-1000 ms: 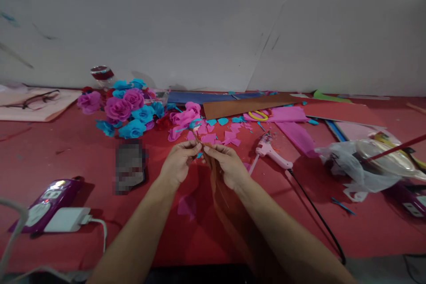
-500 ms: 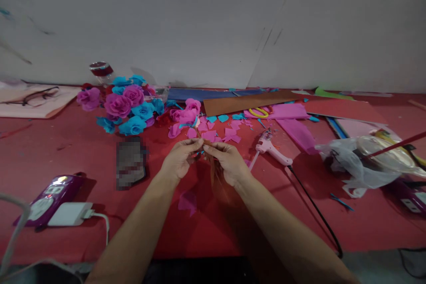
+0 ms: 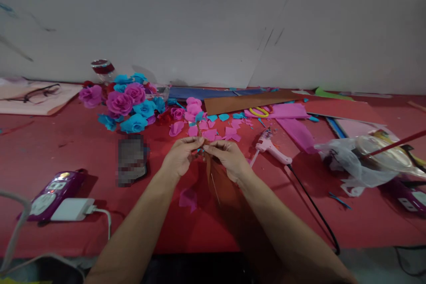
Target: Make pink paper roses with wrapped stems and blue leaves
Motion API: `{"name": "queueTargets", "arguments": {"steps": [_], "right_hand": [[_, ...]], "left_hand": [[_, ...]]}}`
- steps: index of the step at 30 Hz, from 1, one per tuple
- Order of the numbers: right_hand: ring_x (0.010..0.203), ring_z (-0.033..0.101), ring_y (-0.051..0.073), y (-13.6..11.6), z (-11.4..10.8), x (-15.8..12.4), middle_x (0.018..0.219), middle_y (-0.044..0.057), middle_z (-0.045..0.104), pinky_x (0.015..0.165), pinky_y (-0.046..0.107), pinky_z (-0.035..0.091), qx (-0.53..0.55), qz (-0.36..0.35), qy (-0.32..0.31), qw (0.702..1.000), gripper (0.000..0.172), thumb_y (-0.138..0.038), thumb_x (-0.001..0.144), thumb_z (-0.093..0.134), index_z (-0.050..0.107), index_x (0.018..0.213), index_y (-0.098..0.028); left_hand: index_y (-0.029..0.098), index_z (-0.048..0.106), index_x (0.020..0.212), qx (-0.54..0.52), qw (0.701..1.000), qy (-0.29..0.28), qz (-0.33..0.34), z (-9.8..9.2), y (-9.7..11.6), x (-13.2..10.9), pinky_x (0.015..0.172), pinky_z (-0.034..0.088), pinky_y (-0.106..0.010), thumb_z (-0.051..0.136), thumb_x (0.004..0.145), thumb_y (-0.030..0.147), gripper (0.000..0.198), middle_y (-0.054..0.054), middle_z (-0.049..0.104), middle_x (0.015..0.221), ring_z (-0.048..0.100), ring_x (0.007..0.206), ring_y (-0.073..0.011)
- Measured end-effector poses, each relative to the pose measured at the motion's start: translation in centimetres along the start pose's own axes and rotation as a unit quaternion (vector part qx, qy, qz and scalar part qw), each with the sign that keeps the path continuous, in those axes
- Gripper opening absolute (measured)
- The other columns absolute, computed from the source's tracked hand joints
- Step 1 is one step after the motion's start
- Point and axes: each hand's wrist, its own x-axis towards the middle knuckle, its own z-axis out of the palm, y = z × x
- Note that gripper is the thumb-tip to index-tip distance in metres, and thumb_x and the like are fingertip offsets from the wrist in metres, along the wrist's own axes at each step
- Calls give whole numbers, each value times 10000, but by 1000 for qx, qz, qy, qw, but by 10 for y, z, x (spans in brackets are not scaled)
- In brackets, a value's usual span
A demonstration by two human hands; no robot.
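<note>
At the middle of the bench my left hand [image 3: 179, 156] pinches a thin stem [image 3: 199, 130], partly wrapped in brown, that points away from me. A small blue paper piece [image 3: 199, 117] sits at its far end, against pink paper; whether a pink flower is joined to it I cannot tell. My right hand [image 3: 228, 156] is closed on a brown crepe paper strip [image 3: 218, 182] where it meets the stem. The strip hangs down toward my lap between my forearms, and a thin pale line runs along it. Both sets of fingertips nearly touch.
Pink and blue paper roses [image 3: 120, 103] stand at the left behind a phone [image 3: 132, 159]. A pink glue gun [image 3: 273, 151] lies right of my hands, its cord trailing forward. Scissors with yellow handles [image 3: 258, 112] rest farther back. A purple power strip [image 3: 55, 193] is at the left.
The blue piece at the stem's far end has turned and shows more upright. The brown strip has shifted slightly between my forearms. Both hands keep their pinch in nearly the same place.
</note>
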Motion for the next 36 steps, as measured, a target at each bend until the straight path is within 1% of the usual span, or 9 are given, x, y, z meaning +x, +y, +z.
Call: {"name": "queueTargets", "arguments": {"steps": [6, 12, 18, 22, 24, 27, 31, 33, 36], "right_hand": [[724, 577, 153, -2, -6, -15, 851, 9, 662, 659, 279, 424, -202, -61, -18, 977, 403, -301, 549, 798, 648, 914, -222], [491, 569, 108, -1, -12, -89, 660, -17, 656, 494, 217, 404, 1, 195, -175, 965, 372, -302, 628, 762, 564, 925, -195], [260, 224, 4, 24, -28, -156, 481, -46, 552, 323, 179, 123, 75, 255, -94, 959, 384, -548, 759, 591, 568, 787, -166], [290, 301, 51, 24, -54, -181, 534, -18, 578, 345, 206, 209, -153, 211, -31, 965, 495, -661, 750, 502, 591, 889, -195], [416, 478, 121, 12, -61, -190, 644, 28, 639, 417, 238, 309, -389, 146, 32, 909, 473, -625, 676, 623, 609, 917, -218], [745, 606, 256, -14, -49, -188, 851, 80, 670, 615, 329, 414, -629, -16, 125, 767, 451, -581, 684, 649, 613, 997, -258], [1030, 509, 328, -28, 0, -145, 1054, 126, 620, 860, 443, 361, -682, -187, 186, 682, 434, -592, 750, 571, 613, 981, -228], [960, 525, 323, -21, 20, -113, 999, 138, 621, 818, 446, 367, -668, -196, 184, 694, 462, -595, 742, 576, 606, 980, -201], [850, 557, 265, -8, 27, -69, 959, 119, 628, 703, 366, 392, -573, -177, 176, 781, 415, -518, 761, 598, 593, 1000, -179]], "left_hand": [[115, 663, 637, -41, 995, 92, -10, -6, 7, 5, 554, 437, -219, 757, 587, 172, 121, -40, 658, 621, 587, 565, -103], [144, 635, 630, -115, 985, 116, -52, -11, 18, 4, 540, 453, -211, 678, 686, 126, 73, -16, 658, 629, 585, 543, -86], [131, 619, 629, -93, 989, 81, -80, -3, 16, -5, 519, 451, -220, 677, 704, 143, 96, -27, 652, 621, 604, 537, -101], [129, 630, 653, -59, 992, 53, -100, 7, 4, -6, 526, 459, -225, 705, 664, 136, 76, -34, 664, 642, 617, 547, -113], [131, 637, 661, -52, 991, 58, -106, 9, -1, -5, 533, 457, -218, 708, 662, 143, 72, -32, 666, 642, 616, 543, -106], [133, 649, 676, -46, 990, 74, -111, 10, -5, -3, 531, 445, -209, 699, 675, 152, 54, -28, 670, 637, 611, 541, -99], [131, 650, 655, -35, 989, 103, -104, 12, -5, -4, 505, 423, -199, 692, 676, 153, 51, -19, 659, 605, 586, 509, -89], [133, 647, 630, -35, 989, 109, -91, 13, -5, -5, 510, 418, -197, 705, 648, 144, 62, -16, 652, 591, 577, 507, -86], [139, 649, 602, -27, 995, 70, -70, 10, -7, -4, 529, 419, -208, 752, 586, 184, 114, -22, 652, 586, 584, 551, -105]]}}
